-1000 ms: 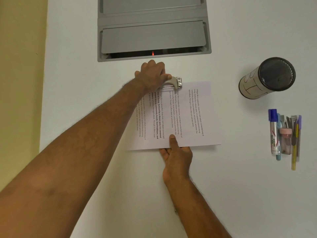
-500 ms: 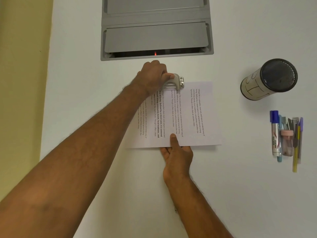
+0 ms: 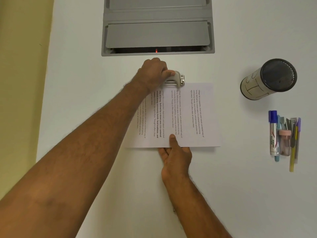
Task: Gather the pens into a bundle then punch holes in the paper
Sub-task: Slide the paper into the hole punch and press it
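Observation:
A printed sheet of paper (image 3: 188, 115) lies in the middle of the white table, its far edge tucked into a beige metal hole punch (image 3: 178, 79). My left hand (image 3: 154, 73) is closed over the punch's lever from the left and hides most of it. My right hand (image 3: 176, 157) grips the paper's near edge, thumb on top and fingers underneath. The pens (image 3: 284, 136) lie side by side in a bundle at the right: a blue marker, a yellow pen, a purple pen and others, with a small pink-capped item among them.
A dark mesh pen cup (image 3: 269, 78) with a paper sleeve stands at the right, beyond the pens. A grey recessed panel (image 3: 157, 26) with a small red light is set into the table's far side. The table's left edge (image 3: 44, 100) meets a yellow floor.
The view has shifted slightly. Both hands, the punch and the paper stay in nearly the same place.

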Demonstrator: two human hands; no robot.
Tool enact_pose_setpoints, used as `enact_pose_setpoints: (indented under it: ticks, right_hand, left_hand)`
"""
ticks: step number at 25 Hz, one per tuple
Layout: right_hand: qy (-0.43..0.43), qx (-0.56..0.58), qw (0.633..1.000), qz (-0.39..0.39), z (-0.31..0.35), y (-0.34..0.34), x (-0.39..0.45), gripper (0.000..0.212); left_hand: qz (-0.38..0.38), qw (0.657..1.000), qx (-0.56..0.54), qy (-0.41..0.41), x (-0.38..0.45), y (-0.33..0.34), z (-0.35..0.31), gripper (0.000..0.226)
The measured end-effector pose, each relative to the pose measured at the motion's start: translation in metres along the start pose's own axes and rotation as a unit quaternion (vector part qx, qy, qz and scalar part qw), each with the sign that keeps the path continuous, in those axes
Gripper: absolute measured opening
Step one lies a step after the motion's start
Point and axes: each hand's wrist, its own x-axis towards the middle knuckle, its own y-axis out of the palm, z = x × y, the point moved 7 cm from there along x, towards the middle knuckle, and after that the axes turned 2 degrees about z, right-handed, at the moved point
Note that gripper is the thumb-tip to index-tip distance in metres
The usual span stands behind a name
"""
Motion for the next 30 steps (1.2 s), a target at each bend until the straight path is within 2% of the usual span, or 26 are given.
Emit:
enact_pose_setpoints:
  ticks: [7,12,15,19,23,27,28,30]
  right_hand:
    - [0.006,-0.014,1.0,-0.01,-0.004,-0.018,-0.008,0.024]
    - [0.002,-0.025,1.0,0.009,-0.001,-0.031,-0.021,0.024]
    - [-0.008,-0.047,0.998,0.035,0.008,-0.038,-0.032,0.032]
    - [0.009,-0.098,0.992,0.083,0.027,-0.049,-0.04,0.031]
    - [0.055,-0.176,0.975,0.122,0.051,-0.066,-0.034,0.031]
    - [0.085,-0.282,0.937,0.187,0.081,-0.066,-0.031,0.033]
    - [0.085,-0.317,0.922,0.204,0.09,-0.063,-0.031,0.032]
    - [0.078,-0.391,0.886,0.237,0.107,-0.053,-0.031,0.032]
  left_hand:
    - [-0.011,0.999,-0.043,-0.004,-0.006,-0.001,0.004,0.052]
    - [-0.027,0.992,-0.122,-0.027,-0.024,-0.001,0.02,0.043]
    - [-0.09,0.984,-0.14,-0.07,-0.053,-0.007,0.031,0.044]
    - [-0.163,0.965,-0.176,-0.101,-0.1,-0.011,0.039,0.032]
    - [-0.088,0.954,-0.246,-0.146,-0.134,0.008,0.047,0.025]
    - [0.004,0.931,-0.301,-0.208,-0.166,0.022,0.062,0.038]
    - [0.028,0.912,-0.347,-0.219,-0.174,0.026,0.065,0.041]
    - [0.095,0.846,-0.472,-0.23,-0.191,0.038,0.063,0.046]
